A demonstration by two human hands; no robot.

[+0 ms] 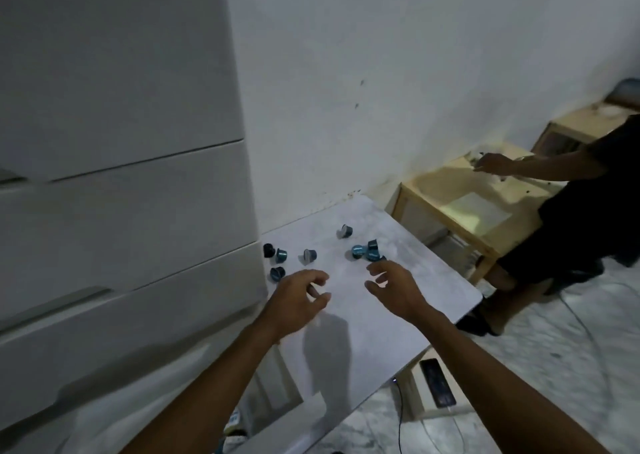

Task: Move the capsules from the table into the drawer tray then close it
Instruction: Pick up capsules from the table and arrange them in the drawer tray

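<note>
1. Capsules: about nine lie scattered on the far half of the table, some upright, some tipped. Three sit at the left edge, just beside the cabinet. One grey capsule stands mid-table and another lies farther back. A teal and dark cluster sits to the right.
2. Left hand: over the table, on the near side of the left capsules. Fingers loosely curled, holding nothing. Contact with the tabletop cannot be told.
3. Right hand: over the table, fingers spread wide and bent, holding nothing. Its fingertips are just near the cluster; contact cannot be told.
4. Drawer fronts: white, stacked in the cabinet at the left of the table. Those in view sit shut.
5. Person: at the far right, in dark clothes, one arm reaching over a wooden table.
6. Phone: lies on a box on the floor, below the table's near right edge.
</note>
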